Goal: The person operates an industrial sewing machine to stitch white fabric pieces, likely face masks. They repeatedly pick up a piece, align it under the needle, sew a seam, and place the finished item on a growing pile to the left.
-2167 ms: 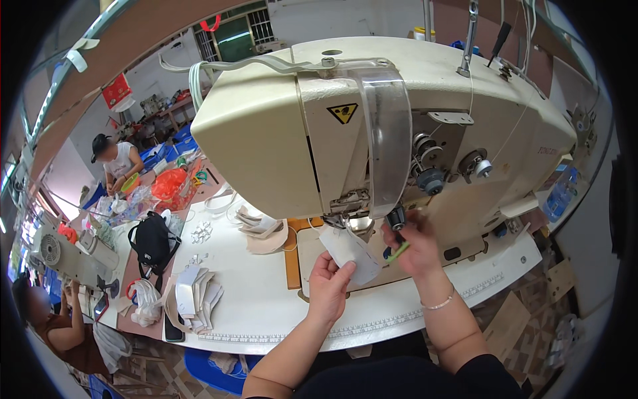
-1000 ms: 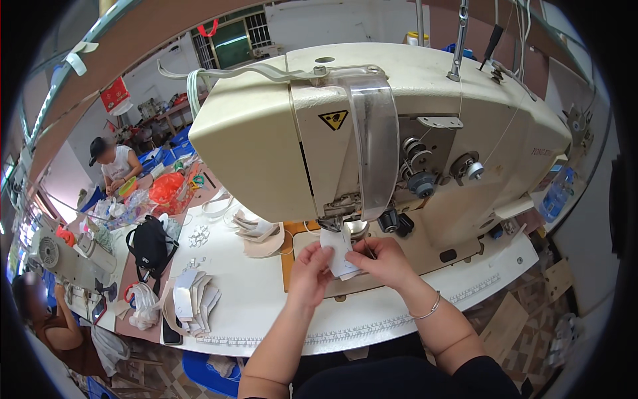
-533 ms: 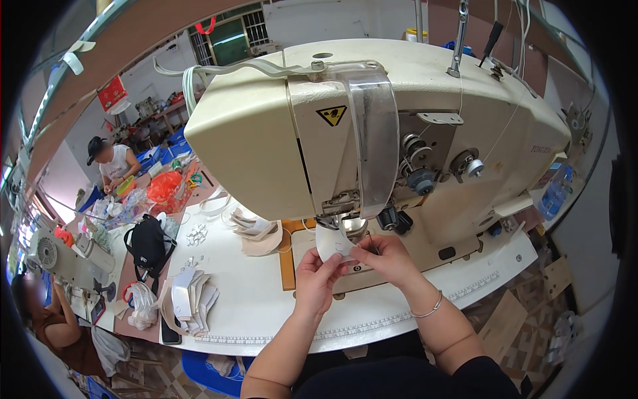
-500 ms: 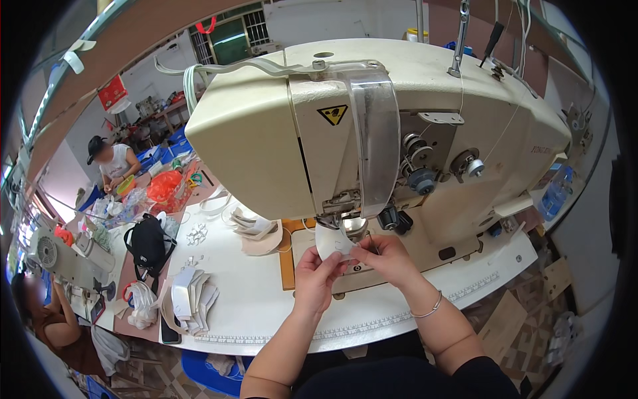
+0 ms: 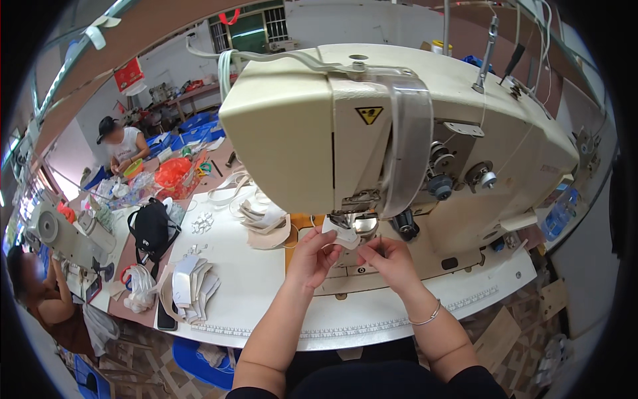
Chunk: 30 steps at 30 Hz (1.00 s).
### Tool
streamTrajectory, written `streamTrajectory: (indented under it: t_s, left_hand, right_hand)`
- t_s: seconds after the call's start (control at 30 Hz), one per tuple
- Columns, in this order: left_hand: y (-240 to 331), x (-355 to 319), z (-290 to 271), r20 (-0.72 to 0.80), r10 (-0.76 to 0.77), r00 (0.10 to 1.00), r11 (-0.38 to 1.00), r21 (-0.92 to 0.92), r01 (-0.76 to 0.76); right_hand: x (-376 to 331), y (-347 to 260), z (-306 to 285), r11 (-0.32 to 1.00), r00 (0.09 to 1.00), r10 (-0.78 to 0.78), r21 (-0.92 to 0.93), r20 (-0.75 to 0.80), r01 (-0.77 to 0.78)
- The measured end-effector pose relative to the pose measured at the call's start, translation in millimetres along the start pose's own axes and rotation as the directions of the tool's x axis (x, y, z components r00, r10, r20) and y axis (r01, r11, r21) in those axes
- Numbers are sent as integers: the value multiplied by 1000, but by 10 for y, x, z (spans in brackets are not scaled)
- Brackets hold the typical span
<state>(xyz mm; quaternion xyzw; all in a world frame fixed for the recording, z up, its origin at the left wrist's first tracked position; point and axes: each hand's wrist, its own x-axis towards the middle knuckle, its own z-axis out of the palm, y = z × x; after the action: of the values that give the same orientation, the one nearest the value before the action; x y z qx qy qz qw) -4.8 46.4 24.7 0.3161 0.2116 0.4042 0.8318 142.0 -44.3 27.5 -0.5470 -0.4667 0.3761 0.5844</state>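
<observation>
Under the head of a large cream sewing machine (image 5: pixel 286 133), my left hand (image 5: pixel 311 259) pinches a small white fabric piece (image 5: pixel 341 234) between thumb and fingers. The piece lies tilted close to the metal needle area (image 5: pixel 359 216); whether it is still under the presser foot I cannot tell. Just right of the piece, my right hand (image 5: pixel 392 265) is closed with its fingertips together, apart from the piece. A small dark thing shows at those fingers, too small to name.
Stacked white pieces (image 5: pixel 191 287) lie at the table's left, with beige and white strips (image 5: pixel 262 223) behind. A black bag (image 5: pixel 154 229), a phone (image 5: pixel 166 318) and a blue bin (image 5: pixel 199 362) are farther left. Two other people (image 5: pixel 125 146) sit at the left.
My right hand has come off the white piece and sits slightly to its right. My left hand keeps hold of the piece, now turned more sideways. The whole view has shifted a little.
</observation>
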Motion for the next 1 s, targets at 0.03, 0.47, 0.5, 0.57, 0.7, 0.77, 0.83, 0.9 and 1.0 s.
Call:
streamTrajectory:
  t_s: [0.03,0.47,0.5,0.57,0.7,0.77,0.83,0.9,1.0]
  left_hand:
    - [-47,-11,19,-24,33,999,999,11,-33]
    - [-47,-37,65,32,112,993,981,155,-116]
    - [-57,-56,92,5,158,987,964,216,-155]
    - [-49,-54,88,-4,146,989,969,203,-142]
    - [-19,-46,92,32,132,991,976,168,-136]
    - [12,-13,86,39,132,990,977,163,-137]
    - [39,20,72,49,123,991,980,152,-130]
    - [54,46,55,61,107,992,984,135,-114]
    - [22,100,0,68,88,994,987,132,-97]
  right_hand:
    - [-13,7,-32,1000,1000,3,-8,-16,-4]
    - [-27,79,-71,922,915,-355,-233,-192,309]
    - [-9,59,-55,897,898,-404,-268,-175,352]
    - [13,-25,-18,838,859,-494,-339,-135,428]
    - [24,-4,-16,819,862,-500,-372,-88,437]
    - [11,-9,-15,829,868,-488,-360,-94,428]
    - [9,-8,-21,790,829,-549,-392,-110,471]
    - [12,-10,-41,764,778,-600,-425,-188,486]
    - [-3,-63,-70,752,704,-630,-484,-329,447]
